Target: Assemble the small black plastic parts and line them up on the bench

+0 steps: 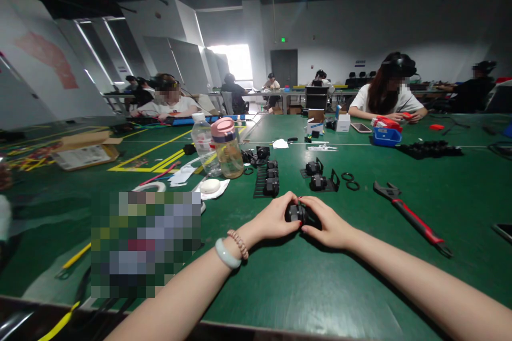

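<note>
Between my two hands, just above the green table [320,287], is a black threaded fitting [296,213]. My left hand [278,217] has its thumb and fingers curled round the fitting's left side. From the right, my right hand [326,222] closes on the same black part, and its fingertips meet those of my left hand. Beyond my hands stand similar black fittings on brackets, one group [272,185] at the left and another [319,182] at the right. Two black rings [352,185] lie beside the right group. The underside of the held fitting is hidden.
An adjustable wrench [414,219] with red and black handles lies to the right. Left of centre stand a clear bottle [206,144] and a pink-lidded bottle [228,152]. A blue bin [386,136] is farther back. Other people sit around the tables.
</note>
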Motion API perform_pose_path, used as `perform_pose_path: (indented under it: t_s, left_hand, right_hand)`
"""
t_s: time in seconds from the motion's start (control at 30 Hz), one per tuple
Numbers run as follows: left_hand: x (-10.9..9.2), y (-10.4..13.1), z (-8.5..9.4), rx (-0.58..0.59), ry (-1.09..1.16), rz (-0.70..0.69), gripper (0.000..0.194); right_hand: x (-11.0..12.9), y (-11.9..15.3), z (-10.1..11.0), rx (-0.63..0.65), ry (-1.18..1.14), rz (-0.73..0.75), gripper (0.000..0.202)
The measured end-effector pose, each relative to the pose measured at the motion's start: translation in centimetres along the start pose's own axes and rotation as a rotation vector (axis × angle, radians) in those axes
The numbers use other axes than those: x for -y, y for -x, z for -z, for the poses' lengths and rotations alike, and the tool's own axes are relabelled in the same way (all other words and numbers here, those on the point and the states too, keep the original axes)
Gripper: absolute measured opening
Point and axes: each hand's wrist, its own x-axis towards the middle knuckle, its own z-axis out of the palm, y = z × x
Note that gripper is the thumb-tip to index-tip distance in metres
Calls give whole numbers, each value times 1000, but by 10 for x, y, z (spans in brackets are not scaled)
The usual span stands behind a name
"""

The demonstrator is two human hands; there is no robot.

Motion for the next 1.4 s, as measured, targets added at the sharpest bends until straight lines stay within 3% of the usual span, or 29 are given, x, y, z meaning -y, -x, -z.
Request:
perform_pose_path:
  t_s: [0.47, 1.4]
  left_hand:
    - [0, -1, 0, -2, -31, 0, 32]
    - [7, 0, -2, -2, 29, -48, 30]
  right_hand:
    - [1, 1, 2, -88, 0, -2, 34]
    - [3, -1, 1, -47, 16, -129, 32]
